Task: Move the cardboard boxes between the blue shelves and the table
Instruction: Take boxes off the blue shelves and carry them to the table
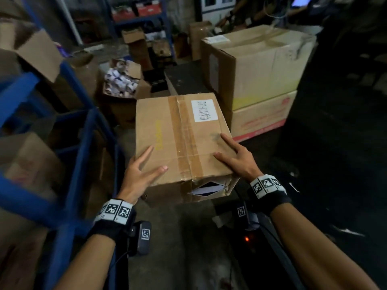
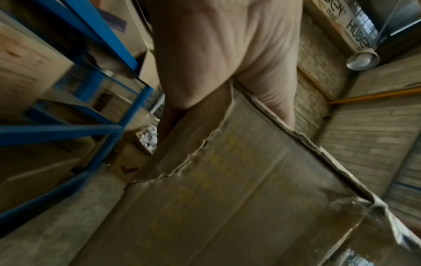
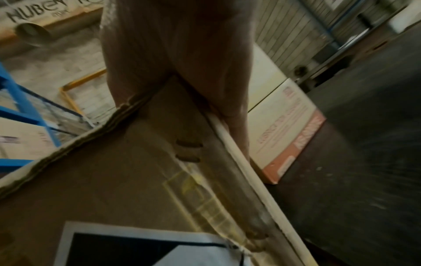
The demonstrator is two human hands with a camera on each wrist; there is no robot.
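Note:
A brown cardboard box (image 1: 182, 139) with taped seam, white label and yellow print is held up between my two hands, between the blue shelves (image 1: 83, 139) and the dark table (image 1: 326, 147). My left hand (image 1: 144, 166) presses its near left corner, thumb and one finger straight on top, the others down the side. My right hand (image 1: 232, 155) presses the near right corner the same way. In the left wrist view the left hand (image 2: 216, 54) spans the box (image 2: 227, 198) edge. In the right wrist view the right hand (image 3: 177, 45) lies along the box (image 3: 114, 180) side. The near face is torn open.
A large pale box (image 1: 261, 65) stands on a red-printed box (image 1: 261, 118) on the table, just right of the held box. An open carton of white items (image 1: 123, 80) sits on the floor behind. Cardboard boxes fill the blue shelves (image 2: 91, 129) at left.

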